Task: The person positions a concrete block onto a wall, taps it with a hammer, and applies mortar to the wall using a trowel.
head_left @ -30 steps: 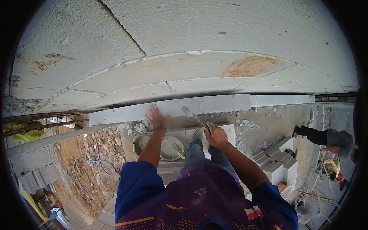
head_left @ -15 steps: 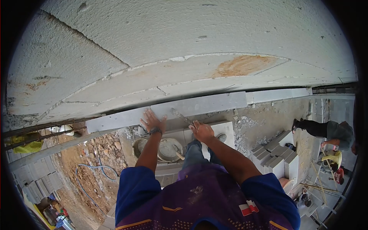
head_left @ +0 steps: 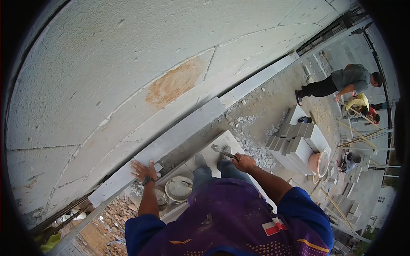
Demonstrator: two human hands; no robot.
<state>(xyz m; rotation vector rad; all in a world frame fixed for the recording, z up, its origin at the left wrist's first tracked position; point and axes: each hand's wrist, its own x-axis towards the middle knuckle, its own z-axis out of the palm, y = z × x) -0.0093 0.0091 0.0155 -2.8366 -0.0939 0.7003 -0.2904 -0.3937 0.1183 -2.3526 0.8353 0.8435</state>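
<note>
My left hand (head_left: pixel 144 170) lies spread on the top of a long pale grey block (head_left: pixel 183 128), one of a row along the foot of the wall. In my right hand (head_left: pixel 244 163) is a short hand tool (head_left: pixel 223 151) with a dark grip and a grey, mortar-coloured end; its exact kind is unclear. The tool is held above my shoes, apart from the block. Below my left arm stands a bucket of grey mortar (head_left: pixel 178 188), with a second container (head_left: pixel 161 197) partly hidden beside it.
A tall block wall (head_left: pixel 106 85) rises in front. My feet stand on a pale platform (head_left: pixel 213 153). Stacked blocks (head_left: pixel 299 143) and an orange tub (head_left: pixel 318 164) are to the right. A person in dark trousers (head_left: pixel 320 87) walks farther off, with others beyond. Rubble (head_left: pixel 252 128) litters the floor.
The view has turned to the right, so the wall now slants. My right hand has drawn the tool back from the block; my left hand stays on the block, nearer its left end.
</note>
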